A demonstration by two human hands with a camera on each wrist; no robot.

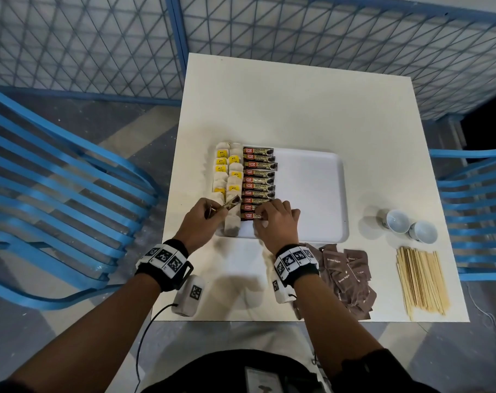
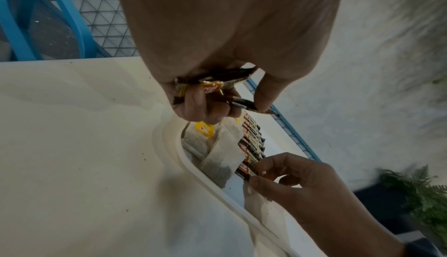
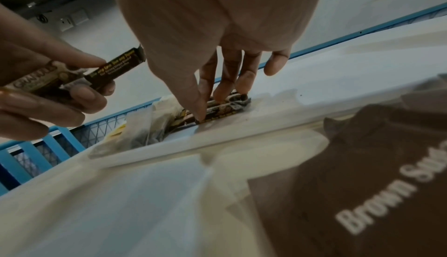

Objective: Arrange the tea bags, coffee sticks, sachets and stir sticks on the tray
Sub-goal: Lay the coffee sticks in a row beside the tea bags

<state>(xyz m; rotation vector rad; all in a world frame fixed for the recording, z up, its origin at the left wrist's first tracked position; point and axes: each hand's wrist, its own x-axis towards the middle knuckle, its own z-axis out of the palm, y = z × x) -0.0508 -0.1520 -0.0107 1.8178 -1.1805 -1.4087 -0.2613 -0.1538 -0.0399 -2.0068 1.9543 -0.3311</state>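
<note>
we are on the coffee sticks step. our right hand [image 1: 275, 219] lies fingers down on the nearest stick of the coffee stick column [image 1: 258, 182], thumb and fingertips nipping it into line on the tray [image 1: 312, 194] beside the tea bags [image 1: 227, 180]. our left hand [image 1: 204, 219] pinches a spare coffee stick [image 1: 231, 204], maybe more, just above the tea bags. brown sugar sachets [image 1: 347, 275] and stir sticks [image 1: 421, 280] wait on the bench [image 1: 298, 103], off the tray. next we judge: release, then lay the spare parallel at the column's near end.

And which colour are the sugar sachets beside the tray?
Brown with white lettering, the sugar sachets; clearest in the right wrist view.
</note>
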